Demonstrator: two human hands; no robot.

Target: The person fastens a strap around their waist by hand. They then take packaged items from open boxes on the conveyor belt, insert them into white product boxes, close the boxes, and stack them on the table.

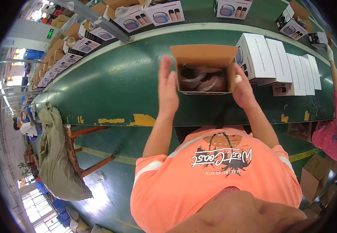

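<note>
Holding the left hand [168, 90] flat and wide just beside a flap-up cardboard carton [203, 56] over the green workbench [125, 77]; resting the right hand [243, 90] along the carton's right wall, leaving any firm grip impossible to tell.

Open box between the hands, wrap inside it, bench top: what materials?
Box: probably cardboard, from the matte plain-brown inner flap.
Wrap: likely thin clear plastic, given its crinkled glints.
Bench top: smooth, semi-gloss green with blurred light reflections; paint or plastic sheet, can't tell.
</note>
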